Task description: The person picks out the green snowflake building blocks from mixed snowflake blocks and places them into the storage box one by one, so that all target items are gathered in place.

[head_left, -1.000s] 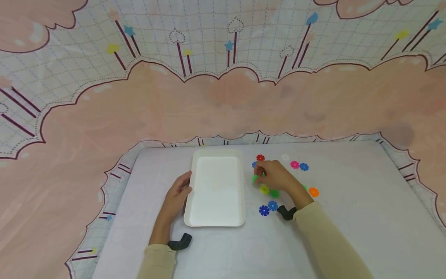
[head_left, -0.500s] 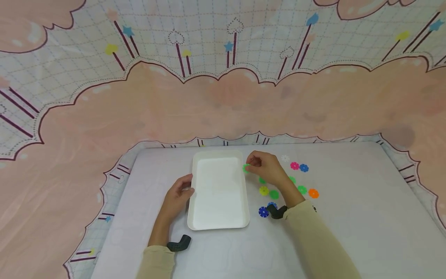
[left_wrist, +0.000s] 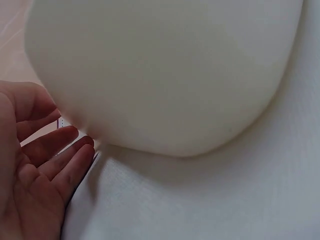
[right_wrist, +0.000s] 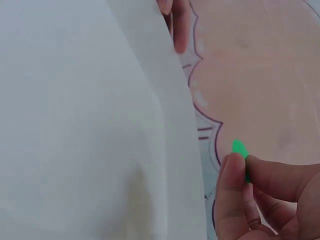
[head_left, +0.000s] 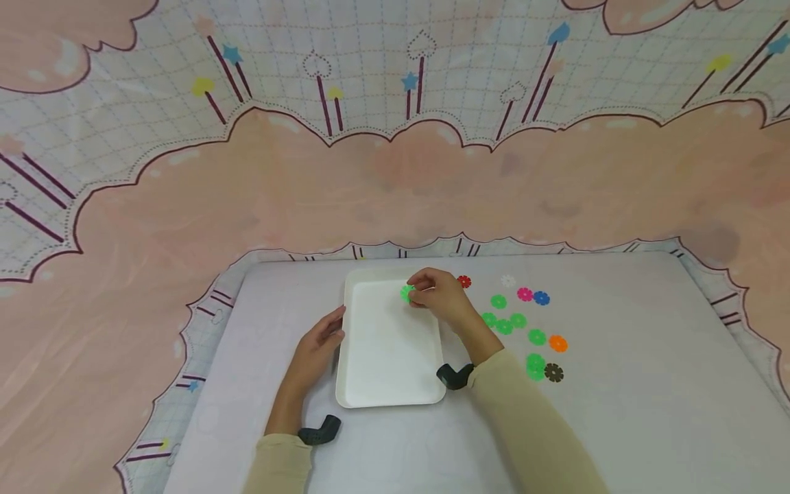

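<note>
A white rectangular tray point(head_left: 390, 403) stands on the table with nothing visible inside it. My left hand point(head_left: 315, 350) rests against its left side, and the left wrist view shows loosely bent fingers point(left_wrist: 75, 165) touching the outer wall near a corner. Over the tray's upper right part, my right hand point(head_left: 439, 296) pinches a green snowflake-shaped plastic disc point(head_left: 407, 293) between thumb and fingertips. Seen from the right wrist, the disc point(right_wrist: 240, 148) is nearly edge-on, off the tray's rim.
Several loose green discs point(head_left: 504, 326) lie right of the tray, with an orange disc point(head_left: 558, 343), a dark disc point(head_left: 554, 372), a pink disc point(head_left: 524, 294), a blue disc point(head_left: 541, 298), a white disc point(head_left: 508, 280) and a red disc point(head_left: 464, 281). The right forearm hides part of that area.
My right hand has carried the green disc leftward from among the loose discs to above the tray. The tray has shifted slightly right, with my left hand staying at its side.
</note>
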The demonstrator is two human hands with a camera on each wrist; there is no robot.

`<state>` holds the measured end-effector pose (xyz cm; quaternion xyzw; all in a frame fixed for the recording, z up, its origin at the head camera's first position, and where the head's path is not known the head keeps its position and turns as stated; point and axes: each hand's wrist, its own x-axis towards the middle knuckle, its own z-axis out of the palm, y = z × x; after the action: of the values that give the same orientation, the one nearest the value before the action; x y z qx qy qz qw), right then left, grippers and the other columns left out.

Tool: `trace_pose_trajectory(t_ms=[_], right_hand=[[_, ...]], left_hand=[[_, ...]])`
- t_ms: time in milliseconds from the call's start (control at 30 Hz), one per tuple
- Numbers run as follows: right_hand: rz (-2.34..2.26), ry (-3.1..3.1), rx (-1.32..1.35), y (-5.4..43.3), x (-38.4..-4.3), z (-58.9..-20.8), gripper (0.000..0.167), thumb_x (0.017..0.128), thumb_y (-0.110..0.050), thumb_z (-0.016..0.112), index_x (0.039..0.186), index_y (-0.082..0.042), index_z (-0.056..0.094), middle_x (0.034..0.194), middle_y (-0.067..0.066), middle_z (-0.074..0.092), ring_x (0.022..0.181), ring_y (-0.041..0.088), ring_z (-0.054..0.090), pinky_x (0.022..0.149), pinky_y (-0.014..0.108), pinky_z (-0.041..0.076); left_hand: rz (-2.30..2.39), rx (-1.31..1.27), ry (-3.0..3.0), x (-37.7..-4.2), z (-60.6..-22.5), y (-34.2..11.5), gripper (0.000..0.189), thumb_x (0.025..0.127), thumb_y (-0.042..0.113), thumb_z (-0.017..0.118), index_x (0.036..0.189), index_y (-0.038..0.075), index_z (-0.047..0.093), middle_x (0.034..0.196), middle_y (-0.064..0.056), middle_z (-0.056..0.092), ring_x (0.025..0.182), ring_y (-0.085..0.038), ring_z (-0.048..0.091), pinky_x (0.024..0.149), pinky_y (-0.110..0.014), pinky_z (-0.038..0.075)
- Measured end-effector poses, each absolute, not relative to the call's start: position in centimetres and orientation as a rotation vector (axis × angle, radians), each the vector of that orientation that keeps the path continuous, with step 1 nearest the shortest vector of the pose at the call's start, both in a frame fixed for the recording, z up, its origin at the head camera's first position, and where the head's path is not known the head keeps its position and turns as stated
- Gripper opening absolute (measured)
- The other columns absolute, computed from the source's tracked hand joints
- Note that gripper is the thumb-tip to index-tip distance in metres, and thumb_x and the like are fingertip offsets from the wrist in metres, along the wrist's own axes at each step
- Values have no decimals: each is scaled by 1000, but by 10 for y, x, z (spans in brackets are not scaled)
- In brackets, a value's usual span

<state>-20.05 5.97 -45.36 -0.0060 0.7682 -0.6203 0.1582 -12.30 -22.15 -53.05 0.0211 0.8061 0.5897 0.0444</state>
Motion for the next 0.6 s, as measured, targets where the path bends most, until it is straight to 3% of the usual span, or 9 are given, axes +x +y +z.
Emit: trace_pose_trajectory(t_ms=[233, 600], right_hand=[[-1788, 2114, 48, 33, -203, -457, 20, 91, -1, 73, 110, -3, 70, 95, 8, 61, 81, 16, 68, 81, 29, 63], [-1785, 2116, 208, -7, -208, -483, 15, 92, -13, 74, 105, -7, 71, 90, 8, 72, 70, 12, 68, 66, 22, 61]], left_hand=[[1865, 107, 2364, -126, -527, -226, 49, 103, 14, 60, 151, 16, 49, 153, -13, 53, 144, -29, 49, 105, -12, 44], [1887, 154, 2346, -126, -527, -232, 50, 100, 14, 64, 149, 17, 52, 153, -11, 53, 141, -32, 51, 102, -14, 47]])
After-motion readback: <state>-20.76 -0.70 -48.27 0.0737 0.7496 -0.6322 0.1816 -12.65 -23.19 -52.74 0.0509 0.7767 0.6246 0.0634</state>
